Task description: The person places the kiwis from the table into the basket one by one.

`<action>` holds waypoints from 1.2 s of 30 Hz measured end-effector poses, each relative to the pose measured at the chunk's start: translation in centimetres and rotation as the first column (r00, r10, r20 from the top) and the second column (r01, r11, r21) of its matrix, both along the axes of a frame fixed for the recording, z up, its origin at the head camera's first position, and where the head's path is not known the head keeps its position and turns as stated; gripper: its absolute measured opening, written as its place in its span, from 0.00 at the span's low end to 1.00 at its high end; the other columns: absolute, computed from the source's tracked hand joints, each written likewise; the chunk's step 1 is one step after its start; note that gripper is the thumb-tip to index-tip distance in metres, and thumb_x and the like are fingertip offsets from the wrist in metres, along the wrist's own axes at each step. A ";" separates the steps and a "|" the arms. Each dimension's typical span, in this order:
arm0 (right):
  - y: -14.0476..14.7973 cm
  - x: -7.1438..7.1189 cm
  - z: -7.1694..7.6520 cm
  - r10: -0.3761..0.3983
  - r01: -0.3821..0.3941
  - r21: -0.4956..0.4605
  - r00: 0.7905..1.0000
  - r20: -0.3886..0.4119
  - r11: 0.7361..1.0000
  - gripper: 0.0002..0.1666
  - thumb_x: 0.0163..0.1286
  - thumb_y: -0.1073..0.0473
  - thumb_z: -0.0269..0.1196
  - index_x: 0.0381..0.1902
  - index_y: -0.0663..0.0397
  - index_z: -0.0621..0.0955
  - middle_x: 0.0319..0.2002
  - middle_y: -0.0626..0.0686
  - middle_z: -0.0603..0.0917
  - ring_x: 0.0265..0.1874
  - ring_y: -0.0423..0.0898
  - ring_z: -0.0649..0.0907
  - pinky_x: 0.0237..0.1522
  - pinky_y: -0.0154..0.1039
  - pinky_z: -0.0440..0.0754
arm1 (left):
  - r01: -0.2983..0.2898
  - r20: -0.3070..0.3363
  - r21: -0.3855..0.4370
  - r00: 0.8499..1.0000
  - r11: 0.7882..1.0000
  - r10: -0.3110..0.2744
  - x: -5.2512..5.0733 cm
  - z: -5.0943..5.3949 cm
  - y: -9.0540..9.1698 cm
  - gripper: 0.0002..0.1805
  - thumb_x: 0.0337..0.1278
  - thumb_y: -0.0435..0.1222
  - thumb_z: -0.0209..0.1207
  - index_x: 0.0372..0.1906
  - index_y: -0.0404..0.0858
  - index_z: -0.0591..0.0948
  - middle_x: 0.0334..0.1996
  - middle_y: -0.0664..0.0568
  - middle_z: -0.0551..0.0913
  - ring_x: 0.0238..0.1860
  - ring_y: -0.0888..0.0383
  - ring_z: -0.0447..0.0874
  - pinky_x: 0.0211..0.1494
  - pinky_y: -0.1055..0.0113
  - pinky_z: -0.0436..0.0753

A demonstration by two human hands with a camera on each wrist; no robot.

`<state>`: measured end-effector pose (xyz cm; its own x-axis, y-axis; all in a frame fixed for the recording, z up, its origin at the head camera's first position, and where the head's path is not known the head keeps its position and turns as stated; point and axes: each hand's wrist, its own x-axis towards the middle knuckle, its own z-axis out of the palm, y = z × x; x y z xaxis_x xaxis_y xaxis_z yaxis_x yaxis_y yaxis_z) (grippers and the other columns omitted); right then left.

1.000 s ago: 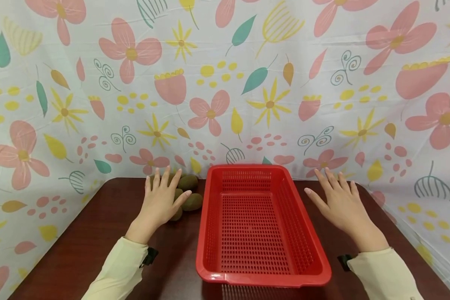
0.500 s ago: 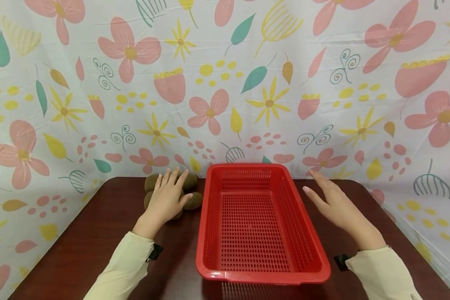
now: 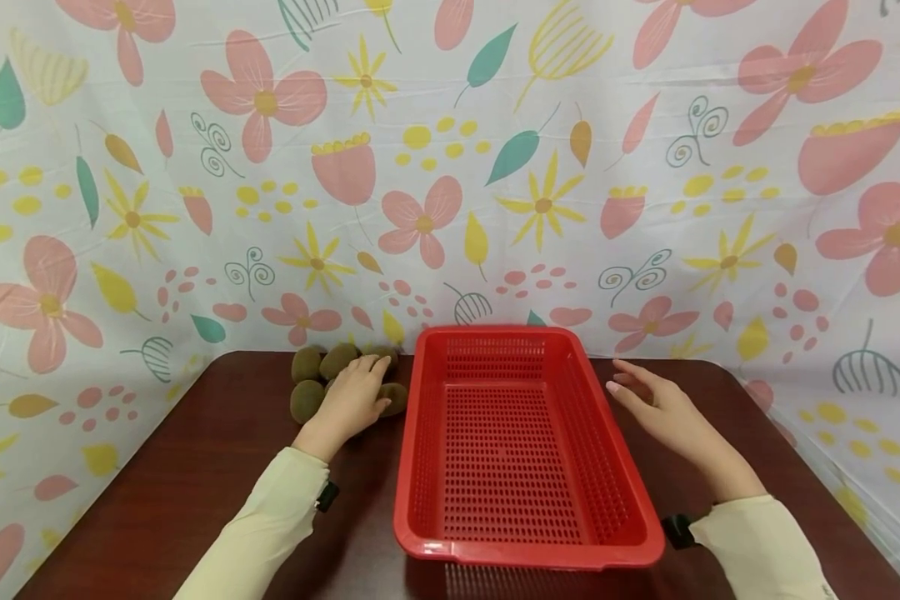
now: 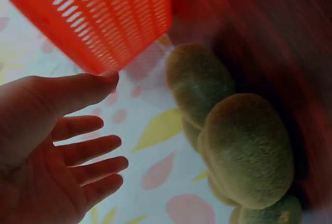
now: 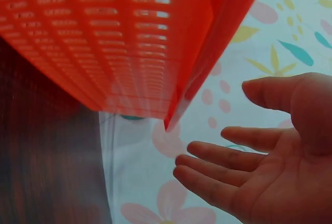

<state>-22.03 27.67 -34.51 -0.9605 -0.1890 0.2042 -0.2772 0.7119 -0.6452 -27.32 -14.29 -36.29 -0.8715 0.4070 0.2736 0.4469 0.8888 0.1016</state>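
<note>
Several brown kiwifruit [image 3: 307,402] lie in a cluster at the back left of the table. Over the right part of that cluster hovers my left hand [image 3: 351,402], covering some of the fruit. The left wrist view has its fingers [image 4: 93,149] loosely bent and apart from the kiwifruit [image 4: 250,149], with nothing held. A red perforated plastic basket [image 3: 528,557] stands to the right of the fruit, its inside bare. My right hand [image 3: 667,417] is held in the air beside the basket's right rim, fingers relaxed. It holds nothing in the right wrist view either.
The dark reddish-brown table [image 3: 172,475] carries the basket and the fruit. A white cloth with a flower pattern [image 3: 420,225] hangs behind the table and along both sides.
My left hand has moved right and slightly inward over the kiwifruit, uncovering those on the left. My right hand has turned, its fingers now more bent, and shifted slightly toward the basket.
</note>
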 end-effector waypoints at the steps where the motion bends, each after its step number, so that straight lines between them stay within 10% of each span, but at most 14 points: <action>1: 0.0 -0.1 -0.1 0.008 -0.008 -0.017 1.000 0.005 1.000 0.35 0.75 0.51 0.54 0.70 0.67 0.62 0.57 0.69 0.76 0.54 0.65 0.78 0.49 0.57 0.79 | 0.002 0.017 -0.004 1.000 1.000 -0.002 -0.2 -0.2 0.1 0.35 0.55 0.35 0.68 0.65 0.26 0.68 0.60 0.32 0.72 0.60 0.36 0.70 0.59 0.47 0.74; 11: -0.1 -0.3 -1.2 0.052 -0.029 -0.204 0.993 0.104 0.978 0.33 0.73 0.56 0.57 0.66 0.75 0.65 0.51 0.70 0.80 0.42 0.54 0.85 0.40 0.43 0.85 | 0.000 0.192 0.010 0.981 1.000 -0.002 -1.4 -1.6 0.8 0.30 0.55 0.29 0.65 0.62 0.24 0.71 0.60 0.29 0.70 0.61 0.33 0.69 0.56 0.47 0.76; 36: -0.3 -0.4 -1.6 0.034 0.029 -0.280 0.975 0.218 0.959 0.34 0.70 0.58 0.61 0.66 0.74 0.65 0.41 0.63 0.83 0.31 0.49 0.86 0.34 0.42 0.86 | -0.035 0.095 -0.111 0.994 0.993 0.046 -2.9 -3.5 1.9 0.10 0.55 0.23 0.62 0.43 0.27 0.80 0.39 0.36 0.76 0.43 0.39 0.77 0.39 0.53 0.82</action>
